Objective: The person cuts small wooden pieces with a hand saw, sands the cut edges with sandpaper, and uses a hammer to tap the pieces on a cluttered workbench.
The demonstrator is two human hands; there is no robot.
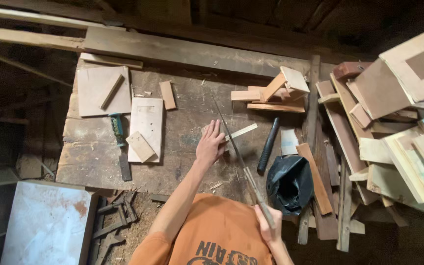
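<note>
Sawing a thin strip on the worktop point(99, 142)

Left hand point(210, 145), fingers spread, pins the wood strip point(241, 131) steady; right hand point(267, 223) fingers clamp the handsaw point(239, 157).

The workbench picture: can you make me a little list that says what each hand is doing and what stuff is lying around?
place: worn wooden workbench
left hand: flat on a thin wood strip, fingers spread
right hand: grips the handle of a handsaw
saw blade: slants across the strip beside the left hand
near the saw: black tube, black plastic bag
left side of bench: pale boards, chisel with a green handle
right side: heap of wood offcuts
</note>
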